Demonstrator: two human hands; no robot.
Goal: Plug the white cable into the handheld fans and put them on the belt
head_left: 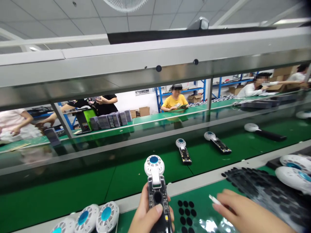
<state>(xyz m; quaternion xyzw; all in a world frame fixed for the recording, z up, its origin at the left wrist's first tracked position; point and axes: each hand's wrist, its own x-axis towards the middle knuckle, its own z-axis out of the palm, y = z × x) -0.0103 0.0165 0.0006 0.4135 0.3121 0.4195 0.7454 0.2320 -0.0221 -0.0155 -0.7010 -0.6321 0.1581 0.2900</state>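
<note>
My left hand (152,212) grips a handheld fan (155,165) upright, with its white round head and blue centre at the top. The fan's dark handle shows a bare circuit board, and a black round disc sits on it just above my thumb. Pinched between the thumb and fingers of my right hand (230,205) is a small white piece (214,199), whose kind I cannot make out. Between my hands, black round stickers (186,212) lie in rows on a shiny sheet on the green bench. A heap of similar black discs (252,181) spreads beyond my right hand.
Several handheld fans, one of them (184,151) with an open handle, lie along the green conveyor belt (85,191). White fan heads (107,216) stand at the lower left, others (293,178) at right. Across the belt sit co-workers, one in a yellow shirt (172,102). A metal beam (121,64) crosses above.
</note>
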